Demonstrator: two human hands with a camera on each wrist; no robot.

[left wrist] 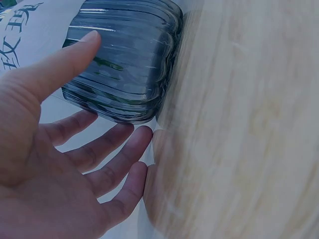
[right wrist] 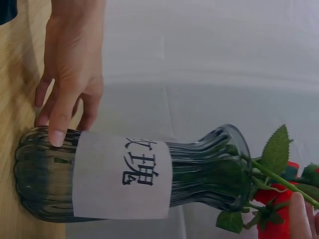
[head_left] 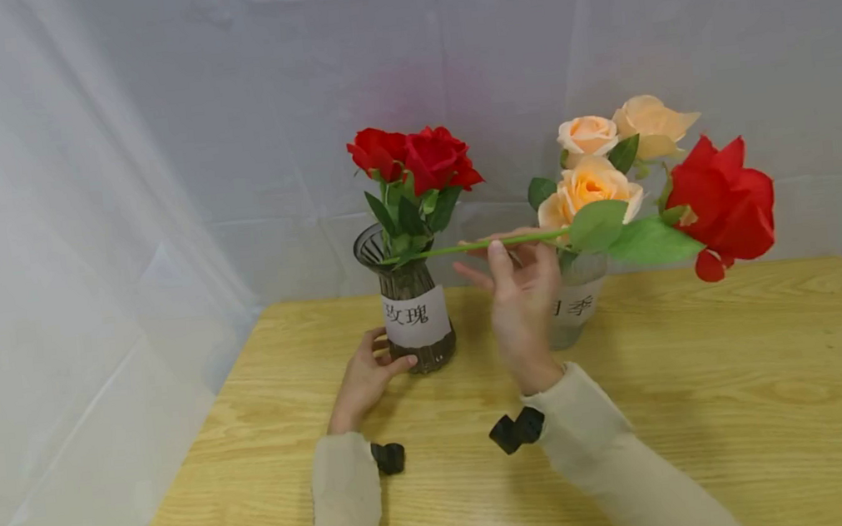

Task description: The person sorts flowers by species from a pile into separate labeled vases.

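Observation:
In the head view my right hand [head_left: 526, 304] pinches the green stem [head_left: 465, 247] of a red rose [head_left: 724, 203] between thumb and fingers. The stem lies nearly level, its bloom out to the right and its lower end at the mouth of a dark ribbed glass vase [head_left: 440, 353]. That vase stands upright with several red roses [head_left: 438, 157] and a white label [head_left: 417, 318]. Beside its base is my left hand [head_left: 365, 381], thumb across the front and loosely spread fingertips right at the side, as the left wrist view shows.
A clear labelled vase [head_left: 566, 335] with peach roses [head_left: 595, 189] stands to the right, partly behind my right hand. Both vases are on a wooden table [head_left: 739, 377], in front of a pale sheet [head_left: 289, 124] that also hangs along the left.

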